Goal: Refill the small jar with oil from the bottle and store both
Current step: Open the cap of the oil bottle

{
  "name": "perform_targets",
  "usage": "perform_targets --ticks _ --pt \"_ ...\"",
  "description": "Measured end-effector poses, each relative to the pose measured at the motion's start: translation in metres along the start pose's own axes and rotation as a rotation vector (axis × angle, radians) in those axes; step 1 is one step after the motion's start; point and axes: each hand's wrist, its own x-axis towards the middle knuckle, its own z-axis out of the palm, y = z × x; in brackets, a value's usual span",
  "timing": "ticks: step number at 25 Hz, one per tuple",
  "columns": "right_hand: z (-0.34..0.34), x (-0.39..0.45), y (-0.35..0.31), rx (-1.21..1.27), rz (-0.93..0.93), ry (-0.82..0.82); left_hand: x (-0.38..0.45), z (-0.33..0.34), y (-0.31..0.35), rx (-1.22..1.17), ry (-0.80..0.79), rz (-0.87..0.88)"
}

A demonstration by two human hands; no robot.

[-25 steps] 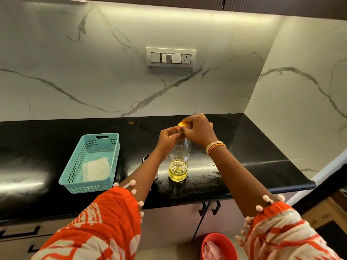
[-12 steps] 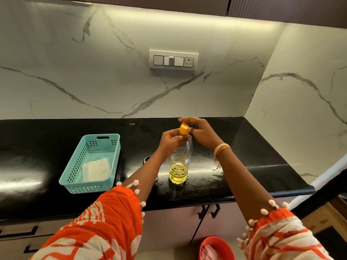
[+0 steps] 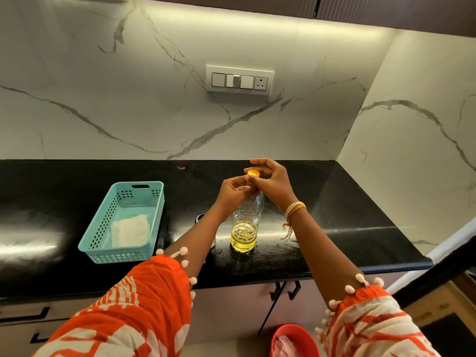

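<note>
The oil bottle (image 3: 246, 222) stands upright on the black tabletop (image 3: 334, 215), right of the turquoise basket (image 3: 123, 222). The left hand (image 3: 231, 193) grips its neck; the right hand (image 3: 270, 182) pinches the yellow cap (image 3: 253, 173).

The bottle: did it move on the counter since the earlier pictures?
No. The bottle stands at the same spot relative to the basket; only the camera shifted. Both hands work at its cap.
</note>
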Motion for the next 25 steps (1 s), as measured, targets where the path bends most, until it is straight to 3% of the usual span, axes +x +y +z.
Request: perform_targets --ticks 7,14,21,25 --pt "-0.011 -0.001 0.009 0.007 -0.011 0.04 0.002 0.002 -0.003 0.018 0.021 0.015" --pt "-0.016 0.002 0.004 0.001 0.01 -0.168 0.0 0.002 -0.003 0.046 0.023 0.021" --pt "-0.008 0.003 0.011 -0.032 -0.011 0.018 -0.001 0.003 -0.002 0.032 0.035 -0.003" --pt "-0.013 0.003 0.012 0.069 -0.001 -0.057 0.001 0.002 -0.001 0.048 0.033 0.004"
